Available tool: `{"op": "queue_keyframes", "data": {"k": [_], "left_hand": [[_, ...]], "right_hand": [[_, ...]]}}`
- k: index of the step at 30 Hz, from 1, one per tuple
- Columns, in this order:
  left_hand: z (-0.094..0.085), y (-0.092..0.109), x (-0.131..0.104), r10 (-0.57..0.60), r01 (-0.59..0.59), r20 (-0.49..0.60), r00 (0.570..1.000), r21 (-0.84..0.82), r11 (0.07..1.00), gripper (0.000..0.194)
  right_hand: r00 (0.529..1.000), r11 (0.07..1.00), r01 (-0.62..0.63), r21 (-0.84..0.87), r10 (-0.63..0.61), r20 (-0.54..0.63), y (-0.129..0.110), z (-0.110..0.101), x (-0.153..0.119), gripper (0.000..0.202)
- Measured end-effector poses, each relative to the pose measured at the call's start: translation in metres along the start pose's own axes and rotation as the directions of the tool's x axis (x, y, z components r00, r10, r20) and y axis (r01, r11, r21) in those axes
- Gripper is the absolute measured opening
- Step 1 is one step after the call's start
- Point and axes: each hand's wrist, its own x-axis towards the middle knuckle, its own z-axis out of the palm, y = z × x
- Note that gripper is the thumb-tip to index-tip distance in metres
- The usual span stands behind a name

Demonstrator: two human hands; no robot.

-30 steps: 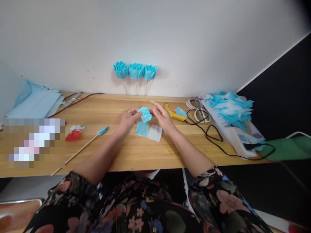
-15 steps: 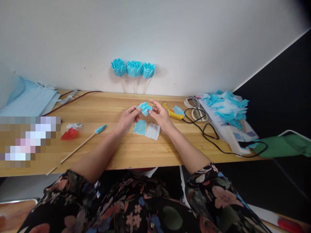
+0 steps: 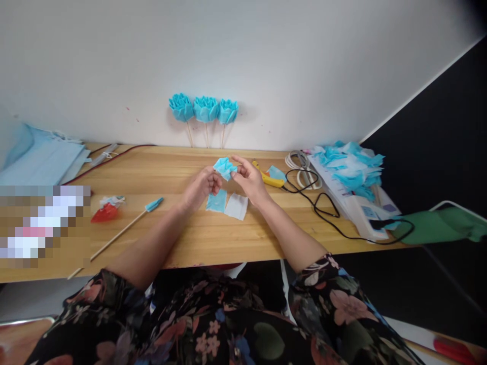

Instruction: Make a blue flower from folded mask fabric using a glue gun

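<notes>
A crumpled, pleated piece of light-blue nonwoven fabric [image 3: 225,168] is pinched between the thumb and fingers of my right hand [image 3: 249,181], above the table. Just left of it is my left hand [image 3: 201,188], blurred by motion, its fingers loosely curled and apart, with nothing seen in them. Beneath my hands lie a flat blue fabric square [image 3: 217,201] and a white square [image 3: 236,206], side by side. To the left, a wooden stick [image 3: 117,235] with a rolled blue tip [image 3: 154,204] lies slantwise over the table's front edge.
Three blue fabric flowers [image 3: 206,109] on sticks lean against the wall. A yellow glue gun [image 3: 271,180] with a black cord, scissors [image 3: 304,177] and a heap of blue and white scraps [image 3: 352,165] are at right. Blue sheets [image 3: 45,157] and a red-and-white packet [image 3: 105,210] are at left.
My left hand has drawn back from the left edge of the pleated piece, which it was pinching before. My right hand keeps its hold. The view has shifted slightly.
</notes>
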Motion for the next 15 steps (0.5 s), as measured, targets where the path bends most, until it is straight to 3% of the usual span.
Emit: {"op": "queue_keyframes", "data": {"k": [7,11,15], "left_hand": [[-0.002,-0.003,0.000,0.030,0.002,-0.130,0.991,0.242,0.970,0.036],[-0.004,-0.004,0.000,0.053,-0.001,-0.192,0.980,0.258,0.966,0.031],[-0.003,-0.002,-0.002,0.056,-0.009,-0.166,0.984,0.272,0.962,0.033]], "right_hand": [[0.999,0.999,-0.033,0.020,0.033,0.029,0.003,0.003,-0.002,0.057],[0.997,0.996,-0.076,0.055,0.075,0.029,-0.004,0.005,-0.005,0.055],[0.995,0.990,-0.102,0.093,0.102,0.013,-0.010,0.004,-0.006,0.051]]}}
